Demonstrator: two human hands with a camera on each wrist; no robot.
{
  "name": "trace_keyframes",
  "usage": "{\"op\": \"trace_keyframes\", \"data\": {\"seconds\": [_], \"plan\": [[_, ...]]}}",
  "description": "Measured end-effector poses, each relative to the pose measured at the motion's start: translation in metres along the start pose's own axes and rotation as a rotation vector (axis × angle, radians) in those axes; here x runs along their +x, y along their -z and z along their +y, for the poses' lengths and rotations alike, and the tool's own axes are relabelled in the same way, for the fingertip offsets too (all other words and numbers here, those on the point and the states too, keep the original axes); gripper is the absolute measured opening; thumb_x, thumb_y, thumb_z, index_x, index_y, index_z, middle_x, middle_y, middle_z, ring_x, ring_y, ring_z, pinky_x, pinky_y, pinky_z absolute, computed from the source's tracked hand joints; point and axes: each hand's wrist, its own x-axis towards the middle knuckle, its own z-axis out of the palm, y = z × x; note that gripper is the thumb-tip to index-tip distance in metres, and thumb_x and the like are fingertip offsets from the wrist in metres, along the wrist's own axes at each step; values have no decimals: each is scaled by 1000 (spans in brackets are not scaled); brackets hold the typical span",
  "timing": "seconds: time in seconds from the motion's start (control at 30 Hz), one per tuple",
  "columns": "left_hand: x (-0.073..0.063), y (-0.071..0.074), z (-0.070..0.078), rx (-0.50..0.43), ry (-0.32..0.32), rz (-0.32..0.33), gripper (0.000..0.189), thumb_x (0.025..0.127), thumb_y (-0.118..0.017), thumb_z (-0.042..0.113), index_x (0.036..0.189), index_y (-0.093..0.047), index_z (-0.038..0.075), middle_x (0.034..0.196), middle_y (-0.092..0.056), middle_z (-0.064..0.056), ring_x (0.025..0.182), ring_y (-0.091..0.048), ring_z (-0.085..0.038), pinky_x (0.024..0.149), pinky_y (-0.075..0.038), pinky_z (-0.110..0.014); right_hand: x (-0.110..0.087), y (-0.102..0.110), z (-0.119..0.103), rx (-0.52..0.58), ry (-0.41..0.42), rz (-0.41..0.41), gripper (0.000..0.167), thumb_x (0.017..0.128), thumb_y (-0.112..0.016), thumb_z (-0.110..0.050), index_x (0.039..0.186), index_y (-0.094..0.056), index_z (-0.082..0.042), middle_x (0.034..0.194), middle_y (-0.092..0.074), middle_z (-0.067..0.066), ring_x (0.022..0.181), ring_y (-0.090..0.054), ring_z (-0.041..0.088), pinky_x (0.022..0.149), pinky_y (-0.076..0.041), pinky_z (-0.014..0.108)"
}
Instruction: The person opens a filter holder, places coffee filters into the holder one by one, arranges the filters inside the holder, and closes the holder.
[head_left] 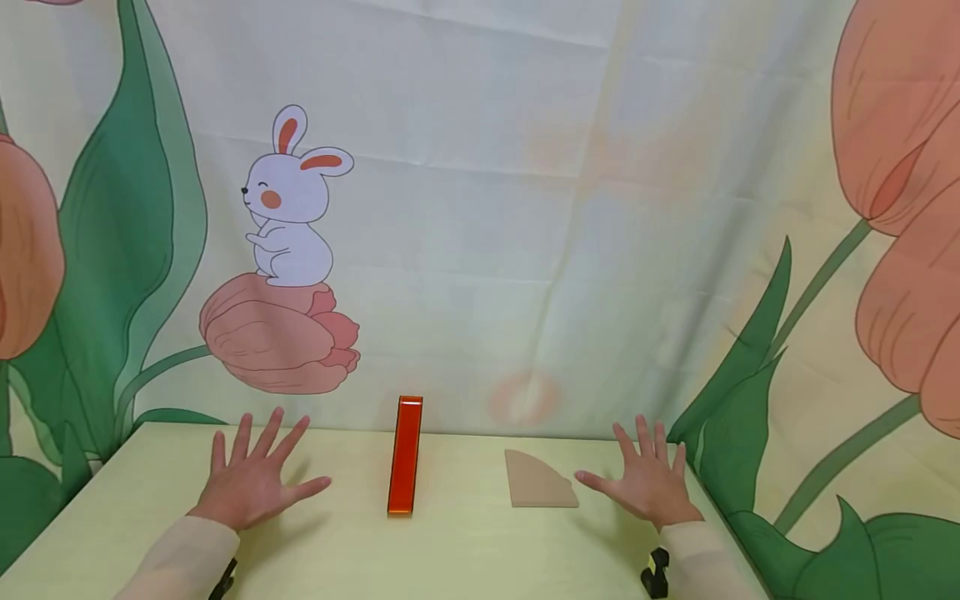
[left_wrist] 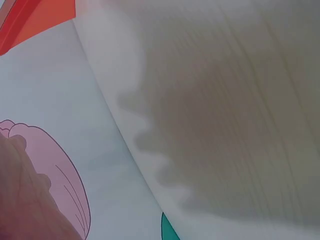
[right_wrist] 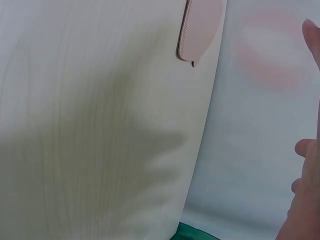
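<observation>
My left hand (head_left: 258,479) is empty, fingers spread wide apart, and looks raised off the tabletop (head_left: 457,562). The long red bar (head_left: 405,456) sits to the right of that hand, standing apart from it. I reckon the step here is reaching in, and I'd come at the bar low from the side and pinch it across its narrow width. It looks glossy, so it might slip. Next along, the flat tan wedge (head_left: 538,483) lies just left of my right hand (head_left: 651,479). Seems thin, so I'd work a fingertip under an edge rather than press on top. That right hand is empty too, fingers fanned apart.

Stuff I can't make out: my left wrist cam gets only an end of the red bar and a slice of hand, so no clue if it's solid or hollow. On the right wrist cam the wedge gets cut off up top; there's a ribbed edge, maybe stacked layers, can't say. The undersides of both pieces are hidden.
</observation>
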Motion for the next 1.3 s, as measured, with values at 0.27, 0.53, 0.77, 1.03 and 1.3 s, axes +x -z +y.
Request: {"op": "trace_keyframes", "data": {"seconds": [0.27, 0.53, 0.77, 1.03, 1.3], "plan": [[6, 2, 7, -41, -27, -7, 104, 84, -52, 84, 164, -21, 24, 171, -12, -22, 151, -3, -58, 115, 5, -80, 3, -7, -6, 7, 60, 51, 115, 78, -58, -87, 161, -31, -13, 171, -8, 24, 156, -2, 52, 116, -5, 80], [12, 4, 20, -122, -96, 20, 100, 89, -54, 76, 164, -21, 20, 170, -16, -23, 152, -10, -56, 117, -5, -78, 7, -19, -27, 26, 126, 107, 111, 78, -60, -85, 157, -39, -11, 169, -19, 24, 156, -14, 49, 120, -21, 71], [20, 0, 34, -201, -136, 23, 96, 91, -56, 71, 164, -21, 19, 170, -18, -21, 153, -11, -53, 119, -10, -75, 6, -34, -59, 131, 167, 93, 110, 76, -63, -85, 156, -41, -12, 168, -23, 22, 156, -16, 46, 122, -22, 67], [31, -9, 56, -419, -142, -95, 94, 94, -60, 64, 165, -19, 18, 171, -18, -19, 155, -10, -50, 118, -14, -76, 5, -48, -104, 278, 206, 46, 109, 74, -66, -84, 155, -42, -15, 168, -26, 18, 156, -21, 44, 120, -27, 65], [43, -22, 76, -589, -124, -154, 95, 93, -61, 66, 165, -15, 24, 172, -14, -12, 157, -12, -43, 119, -18, -73, 2, -63, -147, 480, 176, -46, 110, 73, -70, -82, 158, -38, -20, 172, -16, 5, 158, -19, 35, 116, -36, 64]]}}
